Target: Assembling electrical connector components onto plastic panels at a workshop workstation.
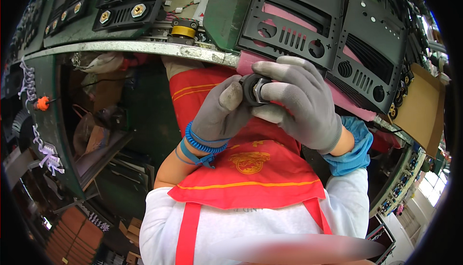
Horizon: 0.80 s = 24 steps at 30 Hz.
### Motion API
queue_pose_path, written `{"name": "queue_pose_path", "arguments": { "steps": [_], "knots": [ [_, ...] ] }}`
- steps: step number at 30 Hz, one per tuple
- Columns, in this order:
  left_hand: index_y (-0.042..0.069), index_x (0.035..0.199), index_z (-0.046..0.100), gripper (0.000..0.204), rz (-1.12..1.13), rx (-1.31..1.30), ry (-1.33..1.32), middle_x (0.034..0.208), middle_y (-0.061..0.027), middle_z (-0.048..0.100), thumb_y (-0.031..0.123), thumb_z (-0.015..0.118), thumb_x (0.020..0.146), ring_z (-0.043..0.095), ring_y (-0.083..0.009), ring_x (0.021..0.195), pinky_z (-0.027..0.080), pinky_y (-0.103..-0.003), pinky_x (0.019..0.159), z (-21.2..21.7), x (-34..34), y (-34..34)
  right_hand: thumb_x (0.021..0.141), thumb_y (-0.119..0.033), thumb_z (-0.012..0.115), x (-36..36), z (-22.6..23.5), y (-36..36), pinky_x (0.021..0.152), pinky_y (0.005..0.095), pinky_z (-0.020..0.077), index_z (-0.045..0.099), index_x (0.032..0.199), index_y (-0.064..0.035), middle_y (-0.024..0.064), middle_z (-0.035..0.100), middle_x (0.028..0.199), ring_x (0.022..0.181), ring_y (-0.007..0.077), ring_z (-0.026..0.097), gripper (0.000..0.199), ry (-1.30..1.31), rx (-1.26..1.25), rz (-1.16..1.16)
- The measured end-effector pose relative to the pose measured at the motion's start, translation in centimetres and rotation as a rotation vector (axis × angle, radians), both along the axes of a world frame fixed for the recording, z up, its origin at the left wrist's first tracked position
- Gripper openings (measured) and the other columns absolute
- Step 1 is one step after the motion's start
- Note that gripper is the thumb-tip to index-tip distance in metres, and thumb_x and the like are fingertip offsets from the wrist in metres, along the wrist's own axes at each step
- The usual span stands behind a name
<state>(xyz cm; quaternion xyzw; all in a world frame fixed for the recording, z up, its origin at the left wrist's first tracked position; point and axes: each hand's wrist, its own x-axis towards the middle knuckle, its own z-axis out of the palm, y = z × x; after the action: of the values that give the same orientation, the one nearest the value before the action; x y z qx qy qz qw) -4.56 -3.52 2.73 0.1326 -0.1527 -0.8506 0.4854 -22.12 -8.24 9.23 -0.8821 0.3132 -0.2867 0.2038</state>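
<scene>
Both my hands wear grey gloves and meet in front of the bench edge, above the red apron. Between them is a black round fitting (248, 90) with a silver hex nut (260, 91) on its right side. My left hand (218, 113) is closed on the black fitting, its thumb along the near side. The fingers of my right hand (308, 103) curl around the nut from the right, with the thumb below it. Part of the fitting is hidden by my fingers. A blue coiled wrist strap (205, 145) circles my left wrist.
Beyond my right hand, black slotted panels (294, 19) lie on pink foam (349, 102). Black plates with brass fittings and hex nuts (139, 10) stand at the far left. A yellow-banded part (183, 31) sits behind the metal bench edge (144, 47). A cardboard box (424, 105) is at right.
</scene>
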Motion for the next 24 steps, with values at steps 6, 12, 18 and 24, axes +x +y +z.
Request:
{"name": "queue_pose_path", "arguments": {
  "steps": [6, 12, 18, 24],
  "knots": [
    [-0.003, 0.121, 0.051, 0.049, 0.036, 0.103, -0.081, 0.128, -0.0174, 0.056, 0.040, 0.052, 0.098, 0.063, -0.0216, 0.097, 0.050, -0.036, 0.090, -2.3, 1.3, 0.6, 0.078, -0.016, 0.073, -1.1, 0.8, -3.4, 0.077, 0.0403, 0.0501, 0.057, 0.096, -0.0063, 0.0122, 0.063, 0.107, 0.094, 0.0342, 0.061, 0.026, -0.112, -0.020, -0.314],
    [-0.001, 0.116, 0.055, 0.041, -0.001, 0.133, -0.111, 0.120, -0.0133, 0.061, 0.036, 0.052, 0.099, 0.063, -0.0206, 0.098, 0.050, -0.036, 0.089, -3.6, 0.8, 1.3, 0.093, -0.015, 0.060, -2.2, -2.2, -6.5, 0.077, 0.0343, 0.0509, 0.052, 0.110, -0.0055, 0.0119, 0.057, 0.110, 0.090, 0.0294, 0.063, 0.021, 0.317, 0.038, -0.531],
    [0.001, 0.117, 0.056, 0.041, 0.003, 0.184, -0.089, 0.116, -0.0115, 0.061, 0.037, 0.053, 0.098, 0.062, -0.0204, 0.099, 0.050, -0.036, 0.090, -3.7, 0.3, 1.0, 0.092, -0.020, 0.060, -2.1, 0.3, -3.5, 0.068, 0.0433, 0.0513, 0.053, 0.104, -0.0095, 0.0116, 0.056, 0.112, 0.088, 0.0373, 0.062, 0.017, 0.082, 0.144, -0.365],
    [0.003, 0.129, 0.050, 0.048, -0.089, 0.181, 0.139, 0.122, -0.0113, 0.059, 0.038, 0.056, 0.096, 0.061, -0.0220, 0.104, 0.051, -0.037, 0.090, -4.8, -0.5, 0.2, 0.084, -0.010, 0.068, -1.3, 0.0, -0.5, 0.072, 0.0359, 0.0519, 0.056, 0.098, -0.0036, 0.0134, 0.059, 0.117, 0.089, 0.0345, 0.064, 0.020, 0.175, 0.243, -0.337]
  ]
}}
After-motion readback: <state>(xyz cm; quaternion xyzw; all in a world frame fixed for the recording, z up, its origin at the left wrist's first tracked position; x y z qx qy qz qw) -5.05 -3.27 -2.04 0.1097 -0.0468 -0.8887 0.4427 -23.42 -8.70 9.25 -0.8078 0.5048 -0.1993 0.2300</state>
